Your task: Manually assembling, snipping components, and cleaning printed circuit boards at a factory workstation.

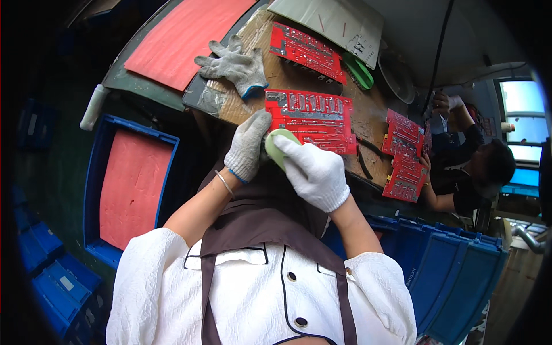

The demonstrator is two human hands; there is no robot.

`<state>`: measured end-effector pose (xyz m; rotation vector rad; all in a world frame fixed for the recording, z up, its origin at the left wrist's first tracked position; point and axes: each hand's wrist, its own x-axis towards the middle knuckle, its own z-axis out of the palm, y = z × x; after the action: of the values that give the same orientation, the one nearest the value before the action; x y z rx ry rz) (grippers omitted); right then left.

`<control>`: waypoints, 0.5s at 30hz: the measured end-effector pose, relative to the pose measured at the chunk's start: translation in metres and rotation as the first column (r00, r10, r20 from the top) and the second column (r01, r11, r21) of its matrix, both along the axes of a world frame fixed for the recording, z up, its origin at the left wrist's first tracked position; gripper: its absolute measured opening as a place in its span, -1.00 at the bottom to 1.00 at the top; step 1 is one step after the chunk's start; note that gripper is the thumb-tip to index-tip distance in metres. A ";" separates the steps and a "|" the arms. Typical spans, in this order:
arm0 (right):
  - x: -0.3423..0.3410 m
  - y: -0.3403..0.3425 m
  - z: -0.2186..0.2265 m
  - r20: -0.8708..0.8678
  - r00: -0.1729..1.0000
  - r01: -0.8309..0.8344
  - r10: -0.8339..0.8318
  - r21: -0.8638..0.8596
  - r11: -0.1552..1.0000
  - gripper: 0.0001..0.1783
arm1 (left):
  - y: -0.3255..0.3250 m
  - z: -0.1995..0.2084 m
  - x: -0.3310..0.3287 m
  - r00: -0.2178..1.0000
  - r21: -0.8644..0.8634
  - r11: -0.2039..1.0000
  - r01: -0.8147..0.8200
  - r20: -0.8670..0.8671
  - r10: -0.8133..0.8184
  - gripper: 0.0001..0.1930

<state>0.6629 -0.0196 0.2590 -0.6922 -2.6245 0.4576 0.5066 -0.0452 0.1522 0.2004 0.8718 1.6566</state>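
White textured jacket with dark piping and a brown apron strap fill the near edge – both forearms run up from it toward the bench. Right hand (315,171), in a white knit glove, is curled shut around a pale green oval pad (278,146), of which only the far-left end shows past the fingers. Left hand (248,145), in a grey knit glove with blue cuff, has its fingers close together and bent, fingertips resting on the near-left corner of the red rectangular circuit board (311,119) that lies on the brown cardboard-covered bench (368,112).

Progress (a judgement): the pad sits at the board's near-left edge, so work on this board looks barely begun. A second red board (306,50) lies farther off; whether it is finished I cannot tell.

Spare grey glove (234,66) lies far left – a co-worker handles more red boards (404,155) at right.
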 end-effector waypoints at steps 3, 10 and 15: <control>0.060 0.047 -0.017 -0.134 0.887 0.426 -0.443 -0.139 0.894 -0.60 | -0.019 -0.007 -0.013 0.976 -0.020 0.997 0.081 -0.202 -0.083 -0.65; -0.004 -0.031 -0.007 -0.010 0.915 0.395 -0.402 -0.175 0.902 -0.61 | 0.000 -0.049 0.017 0.986 0.086 0.985 -0.152 0.081 0.145 -0.49; 0.095 0.049 -0.043 -0.318 0.498 0.518 -0.806 -0.637 0.571 -0.63 | -0.015 -0.016 0.012 0.958 0.060 0.998 -0.021 -0.283 0.037 -0.45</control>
<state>0.7578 0.0298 0.2157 -1.4168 -1.4403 0.8791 0.5188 -0.0606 0.1362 0.4769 1.0469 1.7065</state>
